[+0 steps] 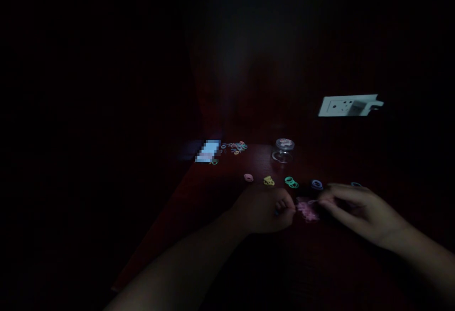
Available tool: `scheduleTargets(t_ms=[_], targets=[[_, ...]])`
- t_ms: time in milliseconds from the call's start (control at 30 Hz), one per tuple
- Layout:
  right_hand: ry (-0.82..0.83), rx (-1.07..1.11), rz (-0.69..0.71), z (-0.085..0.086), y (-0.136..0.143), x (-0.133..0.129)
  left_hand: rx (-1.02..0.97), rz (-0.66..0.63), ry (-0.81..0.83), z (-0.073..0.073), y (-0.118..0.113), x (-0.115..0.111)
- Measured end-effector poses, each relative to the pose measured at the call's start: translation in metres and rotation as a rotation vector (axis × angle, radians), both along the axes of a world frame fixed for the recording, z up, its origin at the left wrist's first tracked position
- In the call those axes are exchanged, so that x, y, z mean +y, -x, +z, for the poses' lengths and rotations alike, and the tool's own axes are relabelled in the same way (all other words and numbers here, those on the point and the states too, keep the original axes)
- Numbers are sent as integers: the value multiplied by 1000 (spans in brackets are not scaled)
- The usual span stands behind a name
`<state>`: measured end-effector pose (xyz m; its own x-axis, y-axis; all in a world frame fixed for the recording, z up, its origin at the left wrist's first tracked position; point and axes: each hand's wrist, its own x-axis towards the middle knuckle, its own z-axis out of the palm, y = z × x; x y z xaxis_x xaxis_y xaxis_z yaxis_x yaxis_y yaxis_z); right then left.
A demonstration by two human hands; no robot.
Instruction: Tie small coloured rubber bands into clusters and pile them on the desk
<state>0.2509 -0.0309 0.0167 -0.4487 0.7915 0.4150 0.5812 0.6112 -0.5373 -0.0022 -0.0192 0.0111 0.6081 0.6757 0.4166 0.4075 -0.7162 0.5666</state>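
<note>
In dim light, my left hand (268, 210) is closed, its thumb and index finger together at the left edge of a pink bunch (307, 210). What those fingers hold, if anything, is hidden. On the bunch's other side, my right hand (366, 214) pinches a thin, pale hair tie (313, 202) at its fingertips. The bunch looks like pink hair ties lying on the table, though it is blurred. Just beyond my hands runs a row of small hair tie piles: pink (248, 178), yellow (269, 181), green (291, 182), purple (316, 184) and a partly covered blue one (356, 185).
A clear jar (283, 151) with a patterned lid stands farther back. Mixed hair ties (239, 147) lie heaped near a lit phone (208, 150) by the table's left edge. On the wall, a socket plate (337, 106) carries a plugged-in charger (359, 107).
</note>
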Motion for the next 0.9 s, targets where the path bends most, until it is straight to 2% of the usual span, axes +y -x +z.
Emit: scheduleTargets(t_ms=[133, 233, 400, 500, 633, 700, 800, 900], targets=[[24, -64, 59, -2, 9, -1, -74, 32, 24, 1, 2, 0], [53, -64, 158, -1, 25, -6, 19, 8, 57, 3, 2, 0], [40, -69, 151, 9, 35, -11, 89, -15, 9, 4, 4, -1], [32, -58, 81, 16, 14, -8, 92, -15, -9, 2, 6, 0], [144, -3, -185, 21, -38, 4, 84, 50, -47, -3, 11, 5], [216, -22, -273, 21, -60, 9, 87, 68, -67, -5, 13, 8], [333, -104, -304, 19, -76, 12, 99, 69, -77, -5, 15, 9], [401, -141, -286, 19, -76, 11, 104, 62, -72, -5, 15, 9]])
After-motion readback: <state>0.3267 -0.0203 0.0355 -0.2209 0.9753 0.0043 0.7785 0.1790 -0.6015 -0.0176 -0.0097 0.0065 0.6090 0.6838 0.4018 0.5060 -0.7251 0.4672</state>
